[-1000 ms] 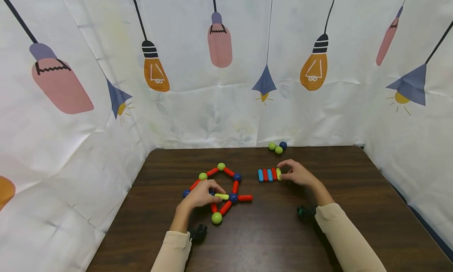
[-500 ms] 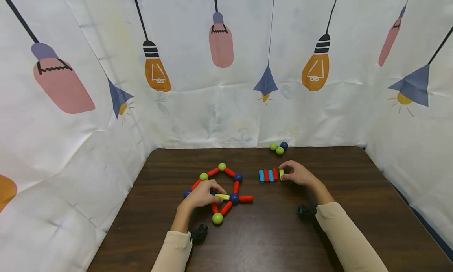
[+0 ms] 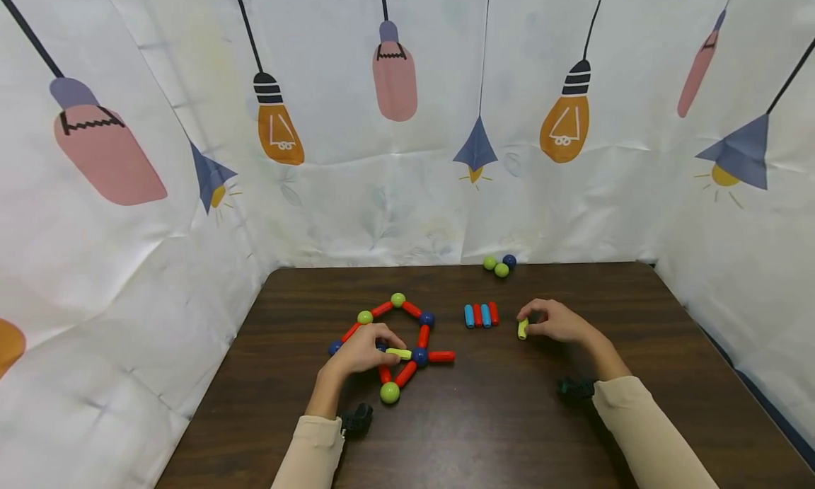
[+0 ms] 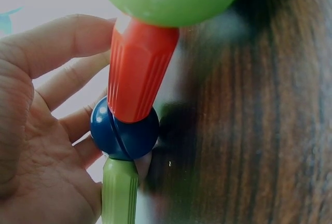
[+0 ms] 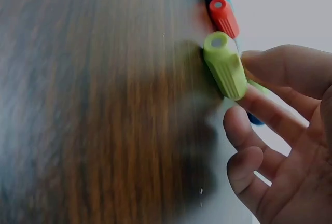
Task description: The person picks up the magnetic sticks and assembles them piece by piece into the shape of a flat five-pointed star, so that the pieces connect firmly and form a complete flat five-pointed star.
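On the table, red and yellow-green magnetic rods and green and blue balls form a joined figure (image 3: 424,335). My left hand (image 3: 361,349) lies over its left part, thumb and index finger pinching a yellow-green rod (image 3: 400,353). In the left wrist view a blue ball (image 4: 124,133) links a red rod (image 4: 140,71) and another green rod (image 4: 119,190) beside the palm. To the right, my right hand (image 3: 555,322) pinches a separate yellow-green rod (image 3: 523,329) between thumb and fingers. Its metal-tipped end shows in the right wrist view, other fingers loosely curled below.
A row of red and blue rods (image 3: 482,315) lies between the figure and my right hand. Two green balls and a blue ball (image 3: 509,261) sit at the table's back edge. Behind stands a lamp-patterned white curtain (image 3: 426,192).
My right hand has drawn the yellow-green rod off the right end of the row and moved it right and slightly nearer. My left hand and the figure have stayed put.
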Action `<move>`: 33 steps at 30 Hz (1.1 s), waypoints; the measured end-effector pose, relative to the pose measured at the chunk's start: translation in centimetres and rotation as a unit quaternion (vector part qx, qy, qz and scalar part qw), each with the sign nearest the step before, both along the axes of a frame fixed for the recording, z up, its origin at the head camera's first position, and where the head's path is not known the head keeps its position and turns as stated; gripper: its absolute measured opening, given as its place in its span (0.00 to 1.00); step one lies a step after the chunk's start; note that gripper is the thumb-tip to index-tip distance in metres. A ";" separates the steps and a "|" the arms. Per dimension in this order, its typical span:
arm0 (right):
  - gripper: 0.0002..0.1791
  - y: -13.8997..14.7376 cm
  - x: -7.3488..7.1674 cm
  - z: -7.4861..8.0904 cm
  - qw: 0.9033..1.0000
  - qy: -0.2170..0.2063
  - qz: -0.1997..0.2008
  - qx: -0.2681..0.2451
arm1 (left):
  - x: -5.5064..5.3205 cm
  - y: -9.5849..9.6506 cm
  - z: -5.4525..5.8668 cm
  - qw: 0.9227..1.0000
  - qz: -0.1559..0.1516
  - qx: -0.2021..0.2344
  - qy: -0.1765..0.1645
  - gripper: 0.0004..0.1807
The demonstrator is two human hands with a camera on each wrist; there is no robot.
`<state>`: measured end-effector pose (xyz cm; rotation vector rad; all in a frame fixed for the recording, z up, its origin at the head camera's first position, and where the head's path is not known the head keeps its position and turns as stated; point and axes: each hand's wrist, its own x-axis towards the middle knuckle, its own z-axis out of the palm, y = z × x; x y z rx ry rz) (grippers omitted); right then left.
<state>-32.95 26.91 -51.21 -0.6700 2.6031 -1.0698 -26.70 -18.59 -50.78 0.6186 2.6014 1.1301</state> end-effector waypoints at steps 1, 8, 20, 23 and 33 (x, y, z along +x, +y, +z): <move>0.12 0.1 0.1 0.0 1.000 0.000 0.009 -0.003 | 0.0 0.0 0.0 1.000 0.001 -0.001 0.001 0.09; 0.11 0.4 0.5 0.0 0.998 -0.021 0.054 -0.013 | 0.2 -0.1 0.0 1.000 0.001 0.003 -0.001 0.09; 0.12 0.0 1.1 0.6 0.995 -0.054 0.089 -0.001 | 0.0 -0.1 -0.1 1.000 0.003 0.004 -0.003 0.10; 0.12 -0.7 1.2 0.8 0.995 -0.049 0.090 -0.004 | -0.1 -0.1 -0.2 1.000 0.004 0.001 -0.001 0.10; 0.12 -5.0 1.0 1.5 0.993 -0.024 0.107 -0.049 | 0.0 -0.1 0.2 1.000 -0.005 0.002 0.000 0.10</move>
